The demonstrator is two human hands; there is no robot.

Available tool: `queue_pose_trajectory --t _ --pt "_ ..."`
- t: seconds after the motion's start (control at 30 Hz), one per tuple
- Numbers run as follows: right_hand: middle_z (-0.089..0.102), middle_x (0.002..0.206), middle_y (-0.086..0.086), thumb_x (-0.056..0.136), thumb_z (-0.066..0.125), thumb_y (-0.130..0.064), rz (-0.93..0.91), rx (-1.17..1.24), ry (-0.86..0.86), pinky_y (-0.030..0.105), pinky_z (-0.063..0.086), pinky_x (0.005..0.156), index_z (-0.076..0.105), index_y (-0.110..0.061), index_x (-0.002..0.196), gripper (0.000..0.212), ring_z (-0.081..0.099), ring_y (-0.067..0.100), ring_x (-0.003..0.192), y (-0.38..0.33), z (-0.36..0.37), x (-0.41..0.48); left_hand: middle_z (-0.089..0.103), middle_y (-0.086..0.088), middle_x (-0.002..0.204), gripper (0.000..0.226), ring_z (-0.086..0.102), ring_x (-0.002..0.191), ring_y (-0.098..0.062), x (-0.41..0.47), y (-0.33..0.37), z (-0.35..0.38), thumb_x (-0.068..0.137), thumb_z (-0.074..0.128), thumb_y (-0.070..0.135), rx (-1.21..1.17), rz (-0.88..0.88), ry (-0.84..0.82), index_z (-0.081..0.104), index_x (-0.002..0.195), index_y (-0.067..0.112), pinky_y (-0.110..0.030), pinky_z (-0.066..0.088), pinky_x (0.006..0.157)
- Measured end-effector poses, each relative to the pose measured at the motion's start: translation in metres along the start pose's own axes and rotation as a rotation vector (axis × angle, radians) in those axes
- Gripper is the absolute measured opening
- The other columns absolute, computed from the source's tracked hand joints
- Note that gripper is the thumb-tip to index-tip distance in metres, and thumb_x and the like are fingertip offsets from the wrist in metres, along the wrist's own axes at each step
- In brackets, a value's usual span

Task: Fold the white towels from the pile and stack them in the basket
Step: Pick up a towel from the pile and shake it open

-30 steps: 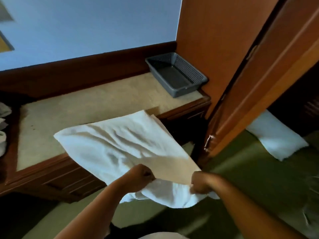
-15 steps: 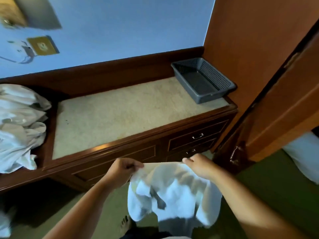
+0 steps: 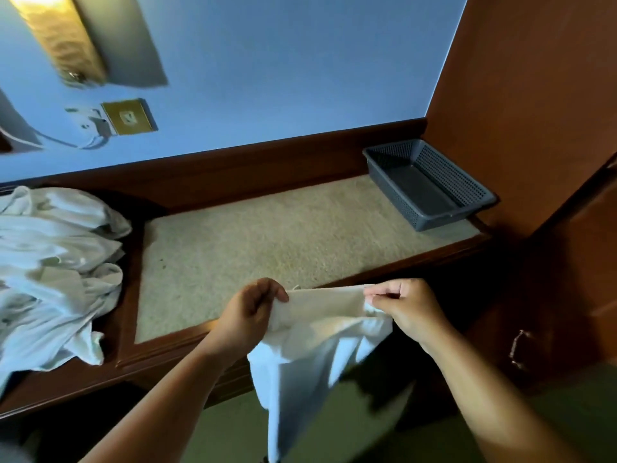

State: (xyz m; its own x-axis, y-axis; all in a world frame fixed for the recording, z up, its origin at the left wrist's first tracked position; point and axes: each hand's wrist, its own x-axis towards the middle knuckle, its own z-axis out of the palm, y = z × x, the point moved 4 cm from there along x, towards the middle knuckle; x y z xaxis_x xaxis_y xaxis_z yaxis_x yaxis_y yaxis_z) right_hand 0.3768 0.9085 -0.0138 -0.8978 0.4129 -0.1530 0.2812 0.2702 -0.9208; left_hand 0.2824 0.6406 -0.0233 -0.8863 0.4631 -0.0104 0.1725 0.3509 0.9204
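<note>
Now the left hand [image 3: 250,312] and the right hand [image 3: 407,309] each pinch a top corner of one towel [image 3: 314,349], which hangs before the desk [image 3: 267,235], unfolded. I think it is best to stretch the edge tight and lay it flat there first. The basket [image 3: 445,222] stands far right, the pile [image 3: 56,262] left.

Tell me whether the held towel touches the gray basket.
Apart. The head view shows bare beige countertop between the towel and the basket in the far right corner.
</note>
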Motion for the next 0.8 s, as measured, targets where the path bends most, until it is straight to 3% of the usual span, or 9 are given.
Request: queue_pose_trajectory --t 0.1,0.17,0.23,0.3,0.4,0.5,0.57,0.63,0.8 --pt "0.077 0.081 -0.011 0.084 0.076 -0.005 -0.122 -0.085 0.066 0.025 0.056 0.073 0.078 -0.026 0.079 0.022 0.073 0.017 0.080 -0.016 0.012 0.003 0.060 0.010 0.075 0.008 0.052 0.060 -0.008 0.006 -0.005 -0.012 0.100 0.045 0.034 0.239 0.122 -0.123 0.053 0.097 0.035 -0.029 0.041 0.055" --pt "0.075 0.084 -0.017 0.085 0.074 -0.007 -0.192 -0.146 0.108 0.031 0.055 0.077 0.076 -0.028 0.079 0.021 0.071 0.019 0.079 -0.027 0.020 0.002 0.063 0.013 0.076 0.022 0.057 0.063 -0.007 0.008 -0.003 -0.014 0.096 0.054 0.056 0.461 0.146 -0.255 0.052 0.103 0.035 -0.027 0.042 0.054" --pt "0.072 0.084 -0.015 0.085 0.072 -0.008 -0.294 -0.194 0.165 0.032 0.054 0.076 0.071 -0.029 0.082 0.022 0.069 0.017 0.079 -0.036 0.027 0.000 0.061 0.014 0.073 0.033 0.059 0.065 -0.007 0.011 0.001 -0.020 0.087 0.055 0.068 0.616 0.171 -0.311 0.056 0.095 0.036 -0.028 0.044 0.055" --pt "0.068 0.088 -0.012 0.086 0.071 -0.010 -0.360 -0.180 0.117 0.026 0.053 0.075 0.063 -0.034 0.096 0.027 0.066 0.010 0.083 -0.042 0.038 -0.004 0.057 0.009 0.061 0.039 0.057 0.058 -0.011 0.014 0.011 -0.035 0.092 0.048 0.065 0.527 0.254 -0.218 0.056 0.079 0.029 -0.031 0.044 0.053" --pt "0.064 0.090 -0.012 0.087 0.073 -0.018 -0.272 -0.378 -0.109 0.014 0.049 0.072 0.056 -0.042 0.121 0.044 0.064 -0.001 0.082 -0.024 0.055 0.003 0.054 0.005 0.055 0.039 0.052 0.049 -0.010 0.022 0.031 -0.061 0.101 0.051 0.045 0.324 0.317 -0.042 0.058 0.070 0.021 -0.026 0.040 0.047" --pt "0.066 0.095 -0.010 0.092 0.065 -0.031 -0.104 -0.768 -0.269 0.027 0.052 0.077 0.070 -0.028 0.104 0.013 0.065 0.007 0.089 0.017 0.059 0.018 0.042 0.005 0.050 0.042 0.042 0.046 -0.006 0.026 0.052 -0.073 0.101 0.053 0.036 0.258 0.375 0.004 0.050 0.064 0.015 -0.019 0.031 0.046" --pt "0.065 0.093 -0.005 0.097 0.058 -0.030 -0.035 -0.810 -0.192 0.032 0.052 0.078 0.070 -0.019 0.096 0.016 0.066 0.018 0.091 0.035 0.050 0.025 0.042 0.000 0.050 0.043 0.041 0.045 -0.007 0.028 0.055 -0.083 0.101 0.054 0.034 0.227 0.363 0.077 0.049 0.064 0.011 -0.019 0.030 0.045" --pt "0.064 0.084 -0.006 0.097 0.060 -0.025 -0.014 -0.710 -0.016 0.034 0.054 0.075 0.067 -0.023 0.086 0.013 0.065 0.019 0.084 0.039 0.033 0.035 0.043 -0.007 0.051 0.043 0.040 0.045 -0.006 0.029 0.053 -0.097 0.101 0.053 0.036 0.220 0.338 0.182 0.052 0.065 0.011 -0.023 0.029 0.044" --pt "0.071 0.081 0.001 0.089 0.068 -0.007 0.010 -0.291 0.315 0.036 0.050 0.074 0.072 -0.021 0.087 0.015 0.069 0.027 0.085 0.006 0.005 0.067 0.043 0.005 0.049 0.041 0.042 0.044 -0.009 0.019 0.034 -0.119 0.099 0.054 0.037 0.293 0.204 0.310 0.053 0.064 0.015 -0.023 0.029 0.043"
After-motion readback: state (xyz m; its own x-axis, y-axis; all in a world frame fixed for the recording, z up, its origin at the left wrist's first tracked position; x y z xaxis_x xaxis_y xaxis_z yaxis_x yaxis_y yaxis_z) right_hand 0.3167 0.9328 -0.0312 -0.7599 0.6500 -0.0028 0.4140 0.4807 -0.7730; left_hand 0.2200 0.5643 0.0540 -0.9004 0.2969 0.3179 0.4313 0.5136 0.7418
